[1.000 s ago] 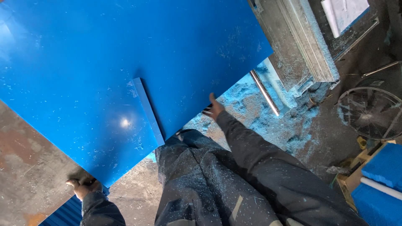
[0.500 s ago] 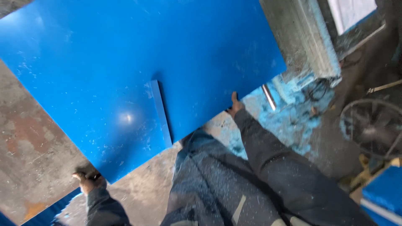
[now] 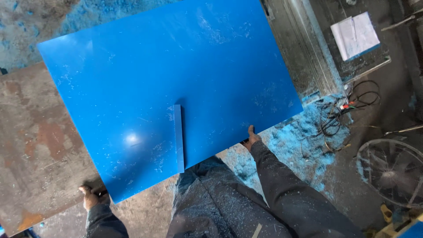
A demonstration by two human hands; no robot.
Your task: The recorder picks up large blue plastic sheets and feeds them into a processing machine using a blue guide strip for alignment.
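While both arms reach out from six o'clock, the left hand (image 3: 90,197) clamps the near corner of a large blue sheet (image 3: 176,83) at about seven o'clock, and the right hand (image 3: 251,140) grips its near edge at about five o'clock, thumb on top. That sheet lies tilted across a rusty metal counter (image 3: 35,141), filling the middle of the view. A narrow blue strip (image 3: 178,136) rests on it near the near edge. Blue shavings (image 3: 295,141) cover the floor at four o'clock, beside tangled cables (image 3: 348,110) and a fan (image 3: 392,172).
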